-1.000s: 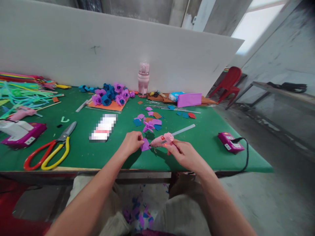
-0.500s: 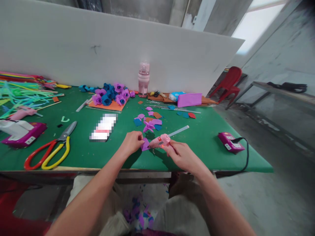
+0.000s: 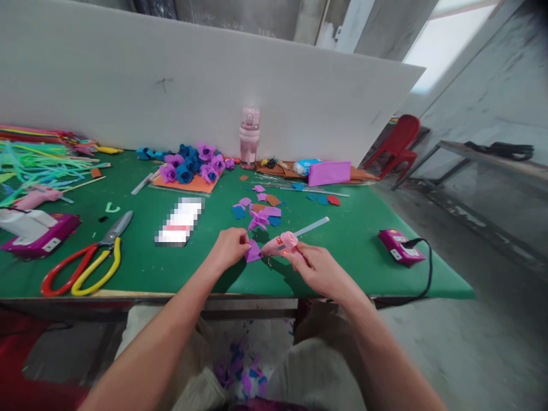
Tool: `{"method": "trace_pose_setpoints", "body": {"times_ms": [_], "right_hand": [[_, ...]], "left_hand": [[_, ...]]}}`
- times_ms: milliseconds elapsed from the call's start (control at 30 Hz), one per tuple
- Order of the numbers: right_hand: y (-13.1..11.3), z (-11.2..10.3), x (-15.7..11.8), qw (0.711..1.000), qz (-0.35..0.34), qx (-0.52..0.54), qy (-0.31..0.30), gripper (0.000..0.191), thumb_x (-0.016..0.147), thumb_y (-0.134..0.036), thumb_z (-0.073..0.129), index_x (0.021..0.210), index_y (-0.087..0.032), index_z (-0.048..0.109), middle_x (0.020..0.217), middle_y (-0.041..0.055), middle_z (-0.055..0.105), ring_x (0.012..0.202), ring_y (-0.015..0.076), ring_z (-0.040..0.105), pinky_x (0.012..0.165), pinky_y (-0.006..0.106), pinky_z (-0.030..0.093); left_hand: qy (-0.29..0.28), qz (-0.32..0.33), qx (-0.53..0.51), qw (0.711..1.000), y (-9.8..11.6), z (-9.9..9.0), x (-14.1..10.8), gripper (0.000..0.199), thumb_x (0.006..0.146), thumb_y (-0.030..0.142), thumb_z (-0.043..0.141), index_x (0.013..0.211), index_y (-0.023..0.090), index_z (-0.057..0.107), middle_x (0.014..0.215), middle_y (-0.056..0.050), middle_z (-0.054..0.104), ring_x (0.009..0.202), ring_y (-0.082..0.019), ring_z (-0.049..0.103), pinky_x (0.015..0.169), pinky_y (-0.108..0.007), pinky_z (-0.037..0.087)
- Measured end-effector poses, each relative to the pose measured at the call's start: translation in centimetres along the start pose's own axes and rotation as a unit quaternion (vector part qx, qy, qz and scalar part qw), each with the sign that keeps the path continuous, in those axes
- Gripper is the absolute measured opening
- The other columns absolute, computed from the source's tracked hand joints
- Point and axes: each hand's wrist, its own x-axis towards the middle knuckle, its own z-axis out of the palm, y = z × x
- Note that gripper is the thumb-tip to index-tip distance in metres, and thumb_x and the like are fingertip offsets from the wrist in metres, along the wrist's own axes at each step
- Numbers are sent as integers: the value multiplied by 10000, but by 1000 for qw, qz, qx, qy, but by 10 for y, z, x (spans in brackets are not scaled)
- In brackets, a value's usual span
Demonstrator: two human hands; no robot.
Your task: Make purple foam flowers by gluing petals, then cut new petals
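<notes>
My left hand point(image 3: 231, 245) pinches the left edge of a small purple paper petal point(image 3: 253, 252) above the green table. In my right hand point(image 3: 314, 264) is a pink hot glue gun point(image 3: 280, 244), a glue stick point(image 3: 313, 226) jutting from its back and a small red light lit on its side. The gun's nozzle is at the petal's right edge; whether it touches cannot be made out. Just beyond lies a partly made purple paper flower point(image 3: 258, 220), near loose cut petals point(image 3: 273, 200) in brown, blue and purple.
Large scissors point(image 3: 103, 251) with red and yellow handles lie left, by a purple power box point(image 3: 43, 237). Finished paper flowers point(image 3: 192, 165) sit at the back near a pink bottle point(image 3: 249, 140). Another purple box point(image 3: 401, 248) with a cord stands right.
The glue gun and my right hand have shifted very slightly to the right along the petal. My left hand stays in place, still pinching the petal.
</notes>
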Motion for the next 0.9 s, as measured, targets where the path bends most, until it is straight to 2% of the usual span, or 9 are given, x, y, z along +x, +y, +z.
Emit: {"method": "trace_pose_setpoints", "body": {"times_ms": [367,567,733,900], "right_hand": [[4,-2,-2,1000,7,13,21,330,916,-376,392,728,-174,574,671,40,619,592,143,536,575,240,359],[3,-5,-2,999,14,37,21,377,912,-403,388,663,-170,548,593,3,568,517,110,469,530,224,338],[0,3,1,1000,-17,24,10,371,909,-392,399,660,-171,562,639,30,606,567,128,520,568,231,353],[-2,9,3,1000,-12,22,-2,326,909,-364,406,747,-165,607,675,47,642,590,146,557,588,241,362]], "left_hand": [[12,6,-12,1000,-3,2,1,93,674,110,596,601,167,605,599,-1,592,600,-140,528,587,-251,338],[8,6,-8,1000,-2,2,1,97,675,104,591,599,163,602,585,0,584,585,-138,520,577,-249,329],[10,8,-6,1000,-2,2,1,85,670,113,587,604,162,606,582,2,580,581,-137,516,572,-245,320],[9,7,-9,1000,-2,2,1,92,661,103,584,591,161,598,568,6,560,570,-131,496,564,-242,309]]}}
